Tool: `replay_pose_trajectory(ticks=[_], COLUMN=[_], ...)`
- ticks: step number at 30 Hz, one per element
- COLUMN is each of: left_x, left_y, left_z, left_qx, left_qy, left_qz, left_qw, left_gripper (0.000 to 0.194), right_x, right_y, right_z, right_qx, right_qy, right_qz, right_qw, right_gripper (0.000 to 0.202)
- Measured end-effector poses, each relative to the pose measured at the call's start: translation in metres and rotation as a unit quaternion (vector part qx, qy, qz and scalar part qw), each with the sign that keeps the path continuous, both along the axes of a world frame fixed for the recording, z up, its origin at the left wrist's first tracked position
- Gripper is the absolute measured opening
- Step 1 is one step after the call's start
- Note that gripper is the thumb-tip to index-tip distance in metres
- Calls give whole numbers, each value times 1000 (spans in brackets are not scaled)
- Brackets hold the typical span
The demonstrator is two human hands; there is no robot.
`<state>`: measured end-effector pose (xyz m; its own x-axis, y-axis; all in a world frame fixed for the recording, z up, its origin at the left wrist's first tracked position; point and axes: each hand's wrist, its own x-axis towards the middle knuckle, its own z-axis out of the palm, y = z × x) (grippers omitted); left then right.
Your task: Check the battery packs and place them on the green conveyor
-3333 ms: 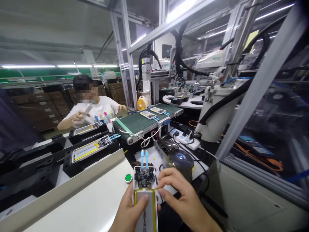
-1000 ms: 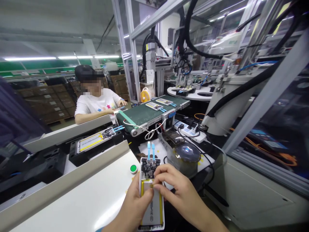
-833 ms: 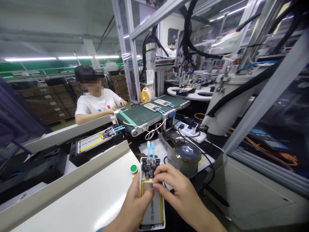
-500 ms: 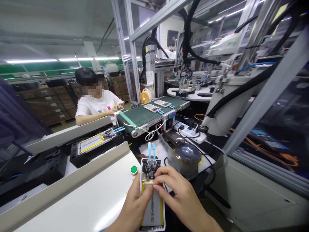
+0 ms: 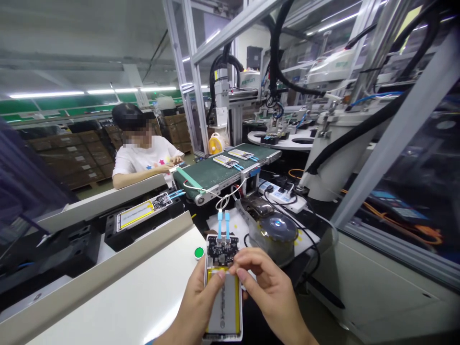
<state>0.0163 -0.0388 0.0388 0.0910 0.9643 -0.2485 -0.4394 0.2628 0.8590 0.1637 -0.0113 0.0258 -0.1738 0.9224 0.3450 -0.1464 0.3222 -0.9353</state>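
My left hand [image 5: 200,298] is closed around the left side of an open power bank [image 5: 235,330]. Its thumb lies on the top of the grey, yellow-edged battery [image 5: 223,299]. A black circuit board [image 5: 223,249] fills the far end of the white case, and two light-blue ribbon tabs [image 5: 223,223] stick out beyond it. My right hand [image 5: 268,282] is at the case's right edge, its thumb and fingers drawn together where board meets battery. Whatever lies between those fingertips, if anything, is too small to make out.
Left of my hands is a white work surface [image 5: 118,292] with a green button [image 5: 199,253]. Another open power bank [image 5: 138,214] sits in a black fixture. Two more lie on the green conveyor [image 5: 201,175]. A co-worker [image 5: 145,155] sits beyond. Power strip [image 5: 283,195] and cables are at right.
The power bank and both hands have shifted slightly left in view. My right fingertips have moved a little back toward the case's right edge, and the thumb has lifted off the battery.
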Motion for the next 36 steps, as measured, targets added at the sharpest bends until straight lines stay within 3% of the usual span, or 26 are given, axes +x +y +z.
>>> replay_pose_trajectory(ticks=[9, 15, 21, 24, 27, 29, 33, 34, 36], left_x=[1, 2, 2, 0, -5, -10, -18, -21, -31], left_y=[1, 0, -1, 0, 2, 1, -8, -11, -16], left_z=[2, 0, -6, -2, 5, 9, 18, 22, 34], left_qx=[-9, 6, 24, 37, 96, 164, 206, 206, 223], left_qy=[14, -22, -40, -15, 90, 220, 471, 500, 529], left_qz=[15, -27, -98, -100, -37, -18, -31, -24, 2], left_qw=[1000, 999, 994, 994, 991, 962, 857, 841, 819], left_gripper=[34, 32, 39, 38, 22, 29, 103, 108, 97], right_x=[-2, 3, 3, 0, -4, -7, -18, -22, -31], right_y=[-4, 7, 10, 7, 6, 6, 5, 4, 1], right_z=[-2, -3, 7, 8, 4, -1, -7, -8, -10], right_qx=[-37, -127, -201, -201, -195, -192, -189, -185, -162], right_qy=[87, 153, 87, 86, 97, 104, 100, 93, 78], right_qz=[17, -70, 40, -5, -64, -98, -127, -120, -98], right_qw=[995, 978, 975, 976, 974, 971, 968, 971, 979], right_gripper=[5, 20, 41, 42, 44, 47, 50, 50, 46])
